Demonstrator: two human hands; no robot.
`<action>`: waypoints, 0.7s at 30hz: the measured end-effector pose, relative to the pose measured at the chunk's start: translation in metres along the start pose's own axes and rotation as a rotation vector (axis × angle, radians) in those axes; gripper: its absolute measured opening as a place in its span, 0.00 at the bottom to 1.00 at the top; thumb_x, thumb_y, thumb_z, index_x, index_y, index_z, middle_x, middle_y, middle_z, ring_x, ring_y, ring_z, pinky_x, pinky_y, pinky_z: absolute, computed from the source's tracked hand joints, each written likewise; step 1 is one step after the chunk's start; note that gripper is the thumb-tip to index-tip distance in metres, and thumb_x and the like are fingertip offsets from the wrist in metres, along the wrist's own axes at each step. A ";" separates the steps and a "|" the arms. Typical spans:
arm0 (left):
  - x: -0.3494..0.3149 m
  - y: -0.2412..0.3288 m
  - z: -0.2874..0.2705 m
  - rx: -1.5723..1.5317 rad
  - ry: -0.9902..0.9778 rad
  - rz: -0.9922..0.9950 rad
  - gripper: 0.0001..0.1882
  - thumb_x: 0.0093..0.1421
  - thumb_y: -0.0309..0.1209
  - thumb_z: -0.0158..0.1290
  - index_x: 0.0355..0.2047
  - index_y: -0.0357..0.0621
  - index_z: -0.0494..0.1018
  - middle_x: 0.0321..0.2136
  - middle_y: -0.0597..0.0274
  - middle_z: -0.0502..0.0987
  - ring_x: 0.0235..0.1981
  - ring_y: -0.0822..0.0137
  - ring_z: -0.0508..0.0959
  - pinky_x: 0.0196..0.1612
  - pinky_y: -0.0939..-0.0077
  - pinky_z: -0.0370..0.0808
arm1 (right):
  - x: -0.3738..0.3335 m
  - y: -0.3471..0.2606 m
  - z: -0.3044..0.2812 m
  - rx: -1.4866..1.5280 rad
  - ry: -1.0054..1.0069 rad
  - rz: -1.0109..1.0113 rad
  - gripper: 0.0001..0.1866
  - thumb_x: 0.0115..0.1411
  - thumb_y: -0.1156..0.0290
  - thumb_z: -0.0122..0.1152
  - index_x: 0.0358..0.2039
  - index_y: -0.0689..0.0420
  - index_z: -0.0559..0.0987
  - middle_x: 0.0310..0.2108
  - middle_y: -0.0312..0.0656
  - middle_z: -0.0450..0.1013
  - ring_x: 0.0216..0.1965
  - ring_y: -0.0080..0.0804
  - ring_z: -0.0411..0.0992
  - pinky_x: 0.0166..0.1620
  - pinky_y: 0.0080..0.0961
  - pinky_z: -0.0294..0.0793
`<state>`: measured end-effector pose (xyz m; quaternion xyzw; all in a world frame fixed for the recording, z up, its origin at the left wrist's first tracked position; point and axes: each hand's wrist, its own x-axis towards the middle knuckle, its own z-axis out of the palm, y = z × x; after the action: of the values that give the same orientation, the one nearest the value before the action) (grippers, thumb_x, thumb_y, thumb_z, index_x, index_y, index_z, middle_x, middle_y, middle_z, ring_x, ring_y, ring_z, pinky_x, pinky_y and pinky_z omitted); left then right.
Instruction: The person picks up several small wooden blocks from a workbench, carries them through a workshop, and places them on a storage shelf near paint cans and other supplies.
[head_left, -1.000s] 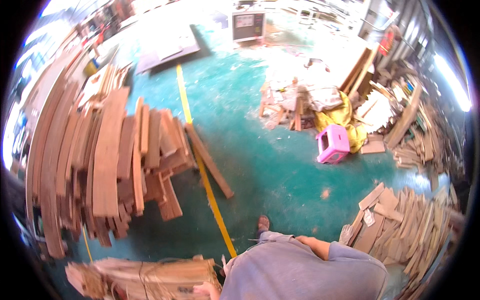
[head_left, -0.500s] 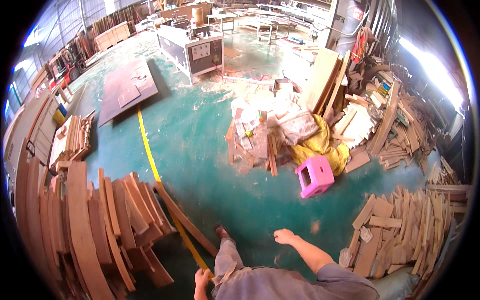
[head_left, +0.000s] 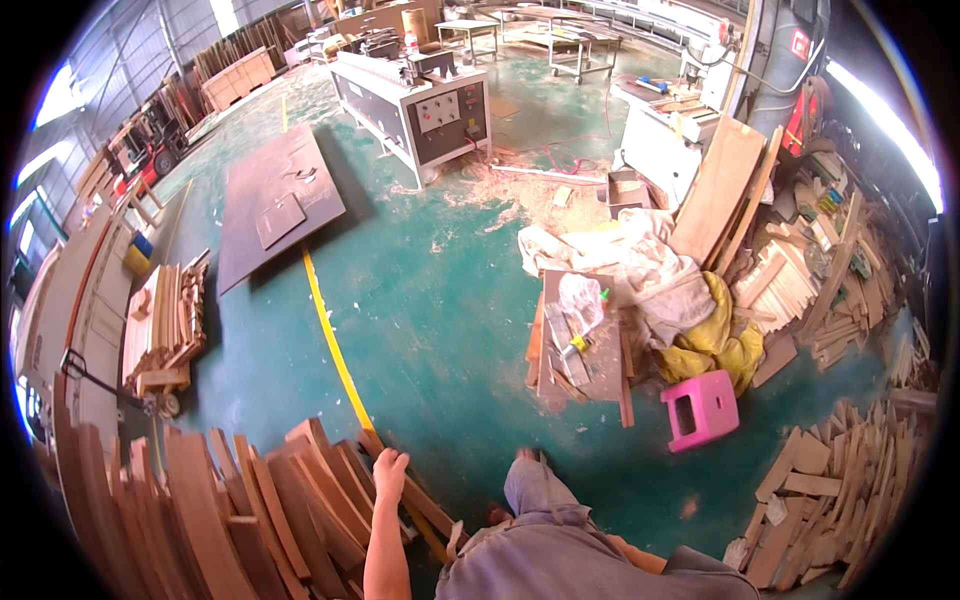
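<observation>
Okay, head view only. Left hand is raised off the lower edge, forearm running up from the bottom, fingers loosely curled, nothing in it. It hangs just over the right end of the curved planks, close to one thin slat that lies slanting on the floor; cannot tell if it touches either. Right hand is not seen; only a strip of that arm shows behind the grey clothing at the bottom, so its grip can't be told.

Planks are brown, bent, fanned in a heap across the lower left, ends pointing up and right. Yellow line painted on the green floor runs from upper left down to the heap and passes under the slat. The person's foot is planted on the floor right of the hand.

Pink stool stands right of centre, beside a low pallet loaded with scraps and a clear bag. Yellow and white sacks are piled just behind the stool. Short offcuts are heaped lower right. Dark board lies flat upper left, near a grey machine. Small cart with stacked wood sits at left.
</observation>
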<state>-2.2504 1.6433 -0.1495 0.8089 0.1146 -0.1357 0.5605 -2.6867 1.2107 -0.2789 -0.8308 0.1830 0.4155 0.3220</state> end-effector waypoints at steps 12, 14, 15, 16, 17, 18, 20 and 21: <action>0.274 0.035 0.012 0.469 -0.175 -0.161 0.23 0.54 0.48 0.62 0.30 0.35 0.75 0.26 0.46 0.78 0.31 0.45 0.78 0.38 0.53 0.75 | 0.328 -0.203 -0.328 0.035 0.208 -0.326 0.16 0.56 0.60 0.62 0.42 0.53 0.85 0.43 0.52 0.81 0.48 0.54 0.78 0.51 0.45 0.77; 0.273 0.018 -0.003 0.607 -0.148 -0.289 0.26 0.52 0.51 0.62 0.38 0.38 0.82 0.37 0.42 0.83 0.44 0.44 0.83 0.47 0.53 0.78 | 0.370 -0.255 -0.423 -0.208 0.223 -0.234 0.14 0.56 0.58 0.62 0.38 0.51 0.86 0.37 0.49 0.82 0.42 0.51 0.80 0.46 0.44 0.79; 0.275 0.010 -0.009 0.609 -0.141 -0.452 0.26 0.51 0.51 0.62 0.37 0.38 0.82 0.39 0.42 0.83 0.46 0.45 0.83 0.50 0.53 0.78 | 0.388 -0.276 -0.465 -0.144 0.293 -0.166 0.15 0.52 0.58 0.64 0.37 0.52 0.85 0.37 0.49 0.82 0.42 0.51 0.80 0.45 0.45 0.79; 0.274 0.001 -0.011 0.711 -0.079 -0.418 0.27 0.50 0.52 0.62 0.37 0.38 0.83 0.38 0.42 0.84 0.45 0.44 0.83 0.49 0.54 0.79 | 0.404 -0.298 -0.506 -0.101 0.376 -0.158 0.14 0.53 0.59 0.64 0.37 0.52 0.86 0.38 0.48 0.82 0.42 0.50 0.81 0.46 0.43 0.80; 0.277 -0.008 -0.013 0.628 -0.075 -0.504 0.28 0.48 0.52 0.64 0.35 0.37 0.83 0.37 0.44 0.84 0.44 0.45 0.83 0.49 0.56 0.79 | 0.418 -0.323 -0.546 -0.060 0.433 -0.165 0.15 0.54 0.59 0.65 0.39 0.52 0.86 0.37 0.48 0.83 0.43 0.49 0.81 0.46 0.42 0.80; 0.279 -0.010 -0.009 0.691 -0.123 -0.645 0.26 0.47 0.51 0.65 0.34 0.38 0.83 0.37 0.45 0.84 0.43 0.47 0.84 0.49 0.56 0.79 | 0.431 -0.348 -0.586 -0.032 0.489 -0.176 0.15 0.54 0.59 0.65 0.40 0.51 0.86 0.37 0.48 0.83 0.43 0.48 0.81 0.47 0.41 0.80; 0.306 -0.003 0.005 0.647 -0.157 -0.621 0.22 0.57 0.43 0.58 0.38 0.34 0.83 0.38 0.51 0.85 0.48 0.55 0.83 0.51 0.65 0.77 | 0.468 -0.382 -0.644 0.003 0.561 -0.189 0.16 0.54 0.60 0.65 0.42 0.52 0.85 0.37 0.47 0.83 0.43 0.47 0.81 0.47 0.40 0.80; 0.334 0.004 0.021 0.531 0.012 -0.591 0.22 0.55 0.44 0.59 0.38 0.34 0.82 0.37 0.50 0.85 0.47 0.53 0.83 0.50 0.63 0.77 | 0.485 -0.394 -0.666 0.062 0.635 -0.193 0.17 0.55 0.60 0.66 0.44 0.52 0.85 0.37 0.47 0.83 0.43 0.47 0.82 0.48 0.39 0.80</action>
<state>-1.9381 1.6338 -0.2694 0.8586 0.3065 -0.3114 0.2681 -1.7954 1.0211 -0.2221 -0.9221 0.2073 0.0976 0.3117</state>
